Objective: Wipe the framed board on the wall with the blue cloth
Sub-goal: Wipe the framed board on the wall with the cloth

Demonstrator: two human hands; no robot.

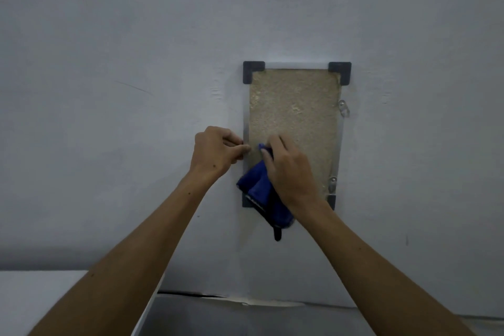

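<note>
In front of you the pale grey painted wall [136, 63] fills nearly the whole view, and a white flat-topped surface [41, 294] sits at the 8 o'clock corner below it. Slightly toward 3 o'clock of centre hangs the tall rectangular framed board [297, 106], its face a rough tan cork-like material edged by a thin silvery frame with dark grey plastic corner caps [253, 69]. Your folded deep-blue cloth [257, 185] lies against the board's lower part at its 7 o'clock corner, hanging down past the bottom edge with a black tag at its tip. Your right hand [290, 169] presses the cloth to the board, fingers curled together and clamped on the fabric. At 9 o'clock of that hand, your left hand [215, 151] pinches the frame's left edge, thumb and fingertips closed on it. Two small metal clips [343, 109] sit on the board's right edge.
</note>
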